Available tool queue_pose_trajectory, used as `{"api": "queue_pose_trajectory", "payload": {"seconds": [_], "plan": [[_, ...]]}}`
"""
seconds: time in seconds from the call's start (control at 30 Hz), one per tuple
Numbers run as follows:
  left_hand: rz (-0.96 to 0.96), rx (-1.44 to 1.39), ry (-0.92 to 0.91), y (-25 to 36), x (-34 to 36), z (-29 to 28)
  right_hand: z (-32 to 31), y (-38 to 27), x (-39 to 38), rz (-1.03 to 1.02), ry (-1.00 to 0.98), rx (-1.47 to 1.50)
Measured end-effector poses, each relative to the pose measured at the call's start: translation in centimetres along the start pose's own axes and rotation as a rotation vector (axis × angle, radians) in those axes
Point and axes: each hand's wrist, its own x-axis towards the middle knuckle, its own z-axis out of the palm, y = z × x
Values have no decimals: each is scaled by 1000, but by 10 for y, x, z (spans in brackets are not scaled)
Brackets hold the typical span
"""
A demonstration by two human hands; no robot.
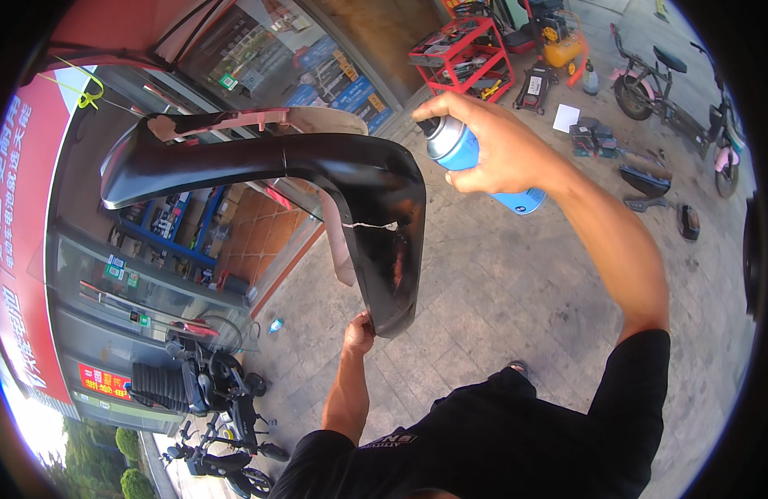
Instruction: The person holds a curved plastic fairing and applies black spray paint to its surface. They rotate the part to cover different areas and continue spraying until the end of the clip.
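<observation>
From my remote post: black panel (342, 162) held up above the paving (484, 324), left of the spray can (460, 151). Left hand (360, 334) is closed on its lower end; right hand (513, 154) wraps the can, forefinger over the nozzle, pressing or not I can't tell. I judge the panel light, stiff plastic, slick, fragile around the jagged crack (371, 224); I'd grip the lower edge, clear of it. Long bent form, glossy, brownish blotches below the bend. Can smooth, cylindrical.

Daylit grey paving (475, 283) outside a glass-fronted shop (234, 54), red tool cart (432, 62) nearby
</observation>
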Motion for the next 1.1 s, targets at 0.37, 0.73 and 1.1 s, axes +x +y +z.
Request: {"api": "queue_pose_trajectory", "payload": {"seconds": [0.37,0.73,1.1], "plan": [[-15,-12,15,4,-8,13,0,13,-26,131,6,4],[-4,-3,24,3,-5,12,7,-2,-19,66,49,28],[49,-64,131,-3,-7,25,20,-45,26,-114,65,-5]]}}
